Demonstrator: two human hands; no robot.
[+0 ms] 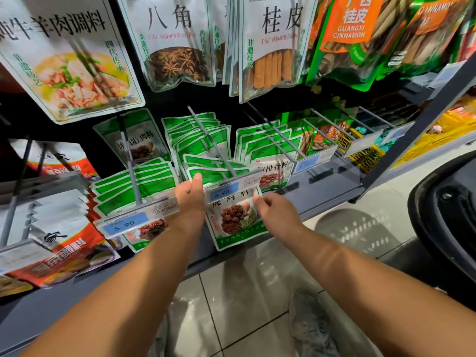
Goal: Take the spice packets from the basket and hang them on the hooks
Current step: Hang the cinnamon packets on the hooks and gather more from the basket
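Packet [235,217] pinched between left hand [192,199] and right hand [274,211].

Green spice packets [185,148] hang in rows on grey hooks [204,130].

1. Top row of the shelf, far left: the big white packet [64,60] says 牛羊肉调料 in black. The character before that is cut off by the frame. Smaller green 非遗技艺 and 四代传承 run down its sides.
2. Next along, the star anise packet [175,42]: 八角.
3. Then the cinnamon stick packet [273,42]: 桂皮.
4. The orange-and-green packet [353,24] reads 广西桂皮 and GUANGXI CINNAMON. Its neighbour packet [432,11] toward the right edge only shows CINNAMO.
5. Lower row: the left price tag [125,224] and the middle price tag [222,192] both say 5.90 on blue.
6. The spice packet [237,220] behind the middle tag has big black characters ending in 肉料. The first one is too blurry to read.
7. The green packet [273,168] just right of it: 排骨料.
8. The fine print everywhere else is mush.
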